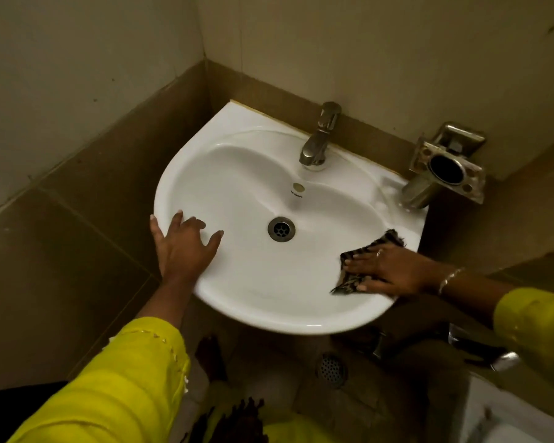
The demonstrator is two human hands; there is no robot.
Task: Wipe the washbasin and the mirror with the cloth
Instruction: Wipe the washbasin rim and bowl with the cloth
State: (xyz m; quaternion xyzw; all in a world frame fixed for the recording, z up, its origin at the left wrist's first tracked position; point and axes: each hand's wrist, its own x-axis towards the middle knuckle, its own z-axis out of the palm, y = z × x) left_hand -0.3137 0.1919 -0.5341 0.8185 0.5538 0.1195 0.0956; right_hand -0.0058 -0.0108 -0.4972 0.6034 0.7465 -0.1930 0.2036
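My left hand [183, 247] rests on the basin's [269, 298] left rim, fingers spread wide, holding nothing. My right hand [387, 270] lies flat, fingers stretched out, pressing the cloth [362, 254] against the right inner slope of the bowl, right of the drain [281, 229]. The tap [319, 139] stands at the back rim.

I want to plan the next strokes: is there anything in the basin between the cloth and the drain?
Nothing visible. The cloth, pressed flat under the right hand, has bare white washbasin between it and the drain. The left hand rests on the opposite rim.
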